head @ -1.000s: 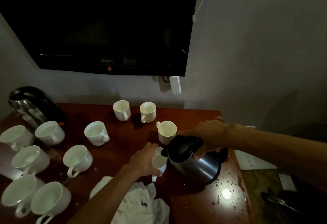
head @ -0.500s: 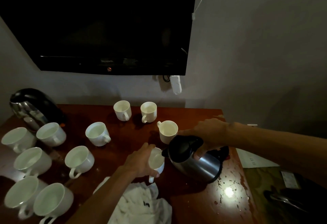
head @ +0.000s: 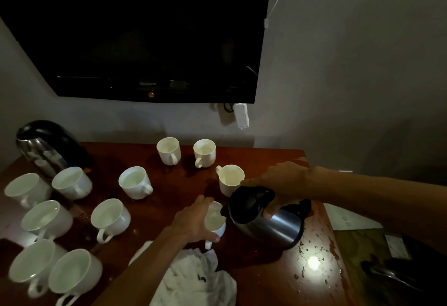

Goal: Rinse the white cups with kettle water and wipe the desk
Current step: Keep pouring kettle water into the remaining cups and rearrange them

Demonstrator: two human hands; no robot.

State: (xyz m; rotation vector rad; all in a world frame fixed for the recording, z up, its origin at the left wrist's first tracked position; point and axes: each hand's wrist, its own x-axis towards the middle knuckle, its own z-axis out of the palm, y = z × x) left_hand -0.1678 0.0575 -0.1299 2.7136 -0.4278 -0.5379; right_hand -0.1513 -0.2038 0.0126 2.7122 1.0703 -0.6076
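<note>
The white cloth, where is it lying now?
In the head view the white cloth lies crumpled at the desk's near edge, just below the cup held by the left hand.

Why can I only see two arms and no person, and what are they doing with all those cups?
The camera sits on the person's head and looks down, so you see only their arms. The left hand holds a small white cup. The right hand grips a steel kettle with a black lid, tipped so its spout is at that cup. On the brown desk stand many more white cups, and a crumpled white cloth lies near the front. A second kettle stands at the back left. The big black thing on the wall is a television.
</note>
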